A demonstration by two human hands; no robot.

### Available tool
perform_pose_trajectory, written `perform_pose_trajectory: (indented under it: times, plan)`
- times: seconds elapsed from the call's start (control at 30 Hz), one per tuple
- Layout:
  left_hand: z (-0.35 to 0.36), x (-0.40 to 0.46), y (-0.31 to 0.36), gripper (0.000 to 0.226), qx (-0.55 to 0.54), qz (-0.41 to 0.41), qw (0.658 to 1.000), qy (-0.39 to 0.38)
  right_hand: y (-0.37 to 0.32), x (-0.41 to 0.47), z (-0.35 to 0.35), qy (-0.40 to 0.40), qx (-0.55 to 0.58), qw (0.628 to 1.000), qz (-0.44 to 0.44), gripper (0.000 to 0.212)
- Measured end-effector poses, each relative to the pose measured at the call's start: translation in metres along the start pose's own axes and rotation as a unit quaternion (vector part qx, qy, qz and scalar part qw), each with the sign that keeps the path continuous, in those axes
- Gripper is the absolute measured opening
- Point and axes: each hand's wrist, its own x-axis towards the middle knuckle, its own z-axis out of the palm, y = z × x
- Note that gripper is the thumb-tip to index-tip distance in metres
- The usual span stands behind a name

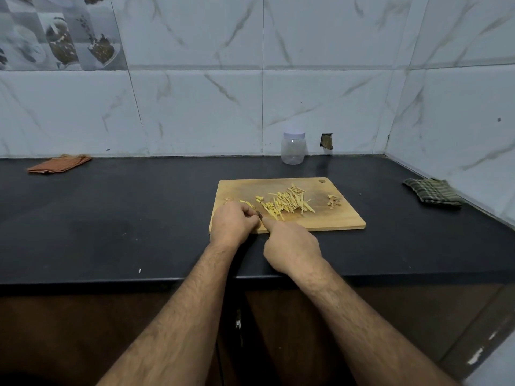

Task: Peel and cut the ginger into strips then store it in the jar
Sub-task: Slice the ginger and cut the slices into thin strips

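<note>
Left hand (234, 222) curls on a ginger piece at the board (328, 221) near-left corner. Right hand (291, 247) grips the knife (260, 215) over the surface (111, 218) front edge. Strips (284, 204) lie mid-board; lidded jar (292, 148) stands at the wall.

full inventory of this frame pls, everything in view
cutting board: 1, light wood, on the black counter, centre
ginger strips: one pile plus strays, yellow, mid board
peel scraps: small heap, brownish, right of the strips
jar: 1, clear with pale lid on, empty, at the wall behind the board
orange cloth: 1, far left
green checked cloth: 1, far right
knife: 1, dark, mostly hidden, between the hands
left hand: fingers curled on the board's near left corner
right hand: grips the knife
</note>
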Motion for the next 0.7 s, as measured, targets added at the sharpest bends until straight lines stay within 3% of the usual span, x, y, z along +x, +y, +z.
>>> perform_pose_trajectory:
  times: [0.13,0.4,0.7]
  plan:
    - [-0.002,0.002,0.002,0.016,-0.002,-0.016,1.000,-0.004,-0.005,0.003,-0.001,-0.001,-0.019,1.000,-0.004,0.054]
    - [-0.002,-0.001,0.004,0.015,0.007,-0.015,1.000,0.001,0.007,-0.013,-0.005,-0.008,-0.049,0.999,0.001,0.066]
    - [-0.007,0.007,0.010,0.014,0.011,-0.057,0.998,-0.029,0.010,-0.020,-0.005,-0.007,-0.036,0.999,0.004,0.064]
